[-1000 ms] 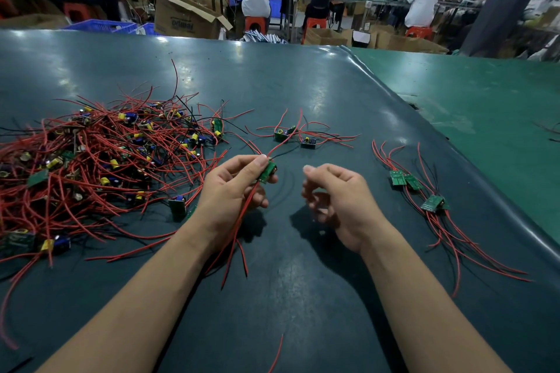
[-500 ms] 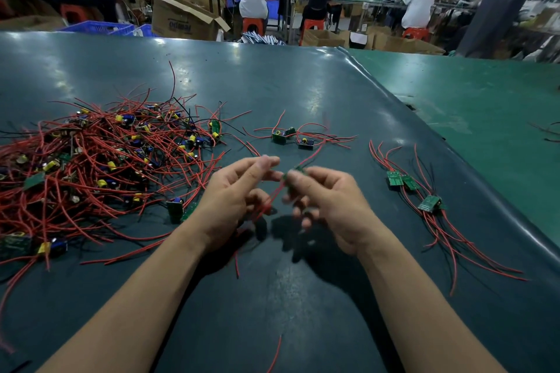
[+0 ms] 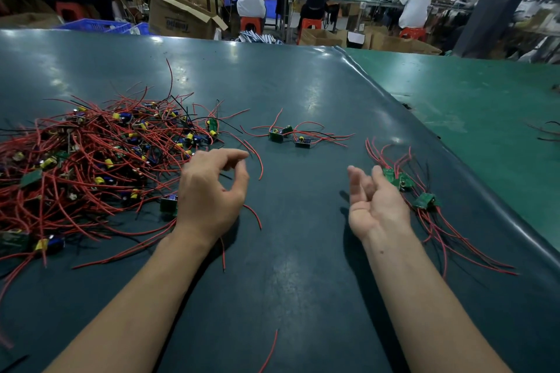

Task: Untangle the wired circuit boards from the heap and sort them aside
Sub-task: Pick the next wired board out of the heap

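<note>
Head view looks down on my two bare hands above the dark surface (image 3: 288,281). My left hand (image 3: 209,197) hovers at the edge of the heap (image 3: 91,166), its grip loosely curled with thumb and forefinger apart, pinching nothing. My right hand (image 3: 375,206) is turned palm-up, fingers relaxed and spread, touching the nearest of the sorted boards (image 3: 403,182), which lie at three o'clock with their red wires trailing toward five o'clock. The tangled heap of red-wired circuit boards fills the nine o'clock side. Two more boards (image 3: 291,136) lie apart at twelve o'clock, their wires fanned to the right. A loose red wire (image 3: 269,351) lies at six o'clock between my forearms. Beyond the surface sit people at benches beside an open cardboard box (image 3: 181,18).
</note>
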Demonstrator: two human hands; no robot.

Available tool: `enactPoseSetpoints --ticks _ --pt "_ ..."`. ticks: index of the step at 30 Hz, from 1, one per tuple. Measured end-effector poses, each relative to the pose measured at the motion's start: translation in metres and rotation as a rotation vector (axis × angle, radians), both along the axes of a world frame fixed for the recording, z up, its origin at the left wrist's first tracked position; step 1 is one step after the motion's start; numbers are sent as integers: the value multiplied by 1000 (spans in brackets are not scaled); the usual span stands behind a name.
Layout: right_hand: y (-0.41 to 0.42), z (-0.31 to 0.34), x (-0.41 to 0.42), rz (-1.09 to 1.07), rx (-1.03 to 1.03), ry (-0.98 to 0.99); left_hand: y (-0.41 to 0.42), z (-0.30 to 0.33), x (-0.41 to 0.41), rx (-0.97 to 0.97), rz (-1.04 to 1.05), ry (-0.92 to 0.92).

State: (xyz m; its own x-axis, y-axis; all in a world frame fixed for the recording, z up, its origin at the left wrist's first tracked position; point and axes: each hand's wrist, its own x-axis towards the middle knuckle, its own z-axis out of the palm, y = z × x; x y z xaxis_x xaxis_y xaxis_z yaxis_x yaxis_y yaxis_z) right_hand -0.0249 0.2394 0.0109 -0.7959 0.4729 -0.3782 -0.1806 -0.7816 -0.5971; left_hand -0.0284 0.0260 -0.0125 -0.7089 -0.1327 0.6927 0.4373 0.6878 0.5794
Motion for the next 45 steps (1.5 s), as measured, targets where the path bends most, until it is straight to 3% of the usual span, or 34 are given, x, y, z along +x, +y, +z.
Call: enactPoseSetpoints --ticks 2,5,8,13,17,19,22,25,28,32,34,36,39,42,45 --pt "-1 -2 -2 18 45 -9 -5 -1 -1 -191 270 -26" --pt "1 -4 -4 81 149 -86 -19 -2 -4 -333 519 -354" --pt "-1 -7 -4 179 303 -105 -24 0 -3 -416 574 -537" --pt "-15 -12 -3 219 617 -58 -24 7 4 -344 655 -423" --pt "-14 -13 -4 226 670 -60 -32 7 5 -350 621 -738" --pt "-15 -12 -4 240 679 -58 -31 7 5 -261 516 -698" --pt "-16 -14 -4 258 691 -44 -30 4 5 -191 420 -498" --pt "-16 -14 -4 271 708 -41 -33 5 5 -184 427 -296" --pt "-17 -13 -4 282 749 -36 -32 11 6 -58 444 -47" --pt "-24 -15 -1 358 871 -4 -26 12 6 -123 401 205" --pt "-28 -16 1 398 972 14 -26 11 5 -186 484 143" --pt "-30 -19 2 416 1047 24 -30 6 4 -261 567 -81" --pt "-30 -20 1 417 1067 38 -34 1 0 -185 449 -370" --pt "-29 -21 0 432 1077 32 -34 2 -2 -113 250 -396" --pt "-28 -23 1 451 1091 31 -29 5 1 -66 79 -260"
